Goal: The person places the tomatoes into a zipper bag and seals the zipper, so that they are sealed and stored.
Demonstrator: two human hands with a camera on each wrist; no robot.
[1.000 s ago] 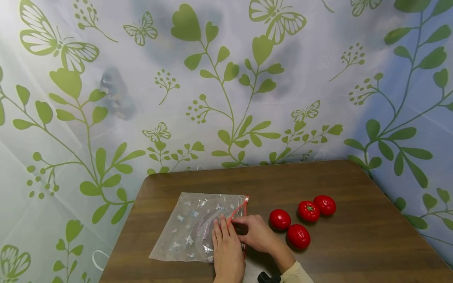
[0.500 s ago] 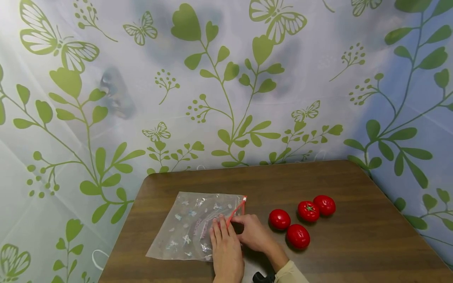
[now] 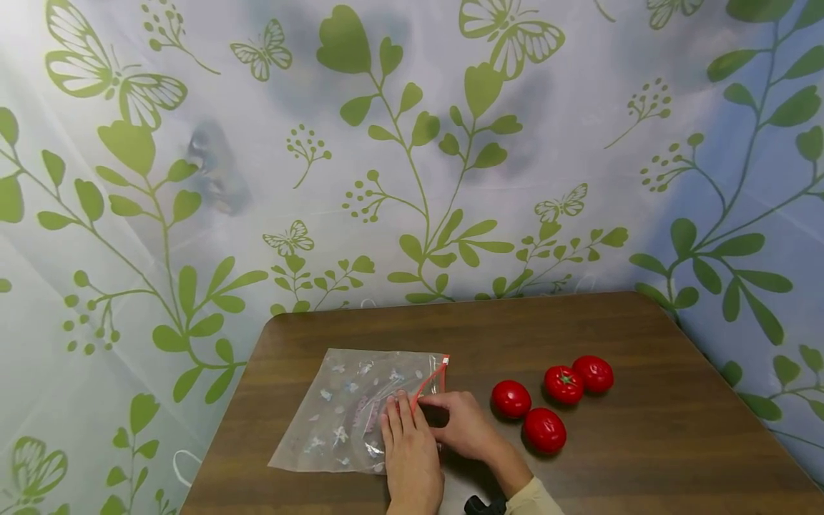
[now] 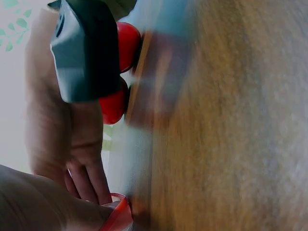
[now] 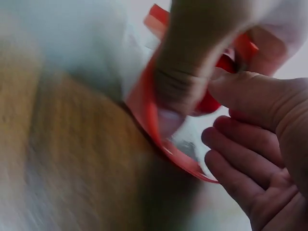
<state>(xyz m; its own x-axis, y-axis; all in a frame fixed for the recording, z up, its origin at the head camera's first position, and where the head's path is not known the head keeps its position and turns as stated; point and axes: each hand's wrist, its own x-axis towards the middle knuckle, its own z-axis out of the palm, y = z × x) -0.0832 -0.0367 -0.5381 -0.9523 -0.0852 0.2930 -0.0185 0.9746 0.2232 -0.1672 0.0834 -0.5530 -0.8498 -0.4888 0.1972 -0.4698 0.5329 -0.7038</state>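
Observation:
A clear plastic zip bag (image 3: pixel 325 411) with a small pale print lies flat on the table, its red zip edge (image 3: pixel 429 381) facing right. My left hand (image 3: pixel 412 450) rests on the bag with its fingers straight; in the right wrist view its thumb (image 5: pixel 175 91) is hooked inside the looped red edge. My right hand (image 3: pixel 466 429) is at the bag's mouth, thumb and forefinger pinching the red edge. Its other fingers (image 5: pixel 243 159) are loosely bent below. A red patch (image 5: pixel 208 103) shows between the hands in that view.
Several shiny red tomatoes (image 3: pixel 544 430) lie in a loose group right of my right hand, one with a green stem star (image 3: pixel 564 383). The brown wooden table (image 3: pixel 676 429) ends at a leaf-and-butterfly curtain (image 3: pixel 386 157) behind. A black wrist mount (image 3: pixel 479 505) sits on my right wrist.
The bag has shifted slightly left under my hands between the first frame and now. Both hands stay at its mouth with little movement. The tomatoes lie where they were.

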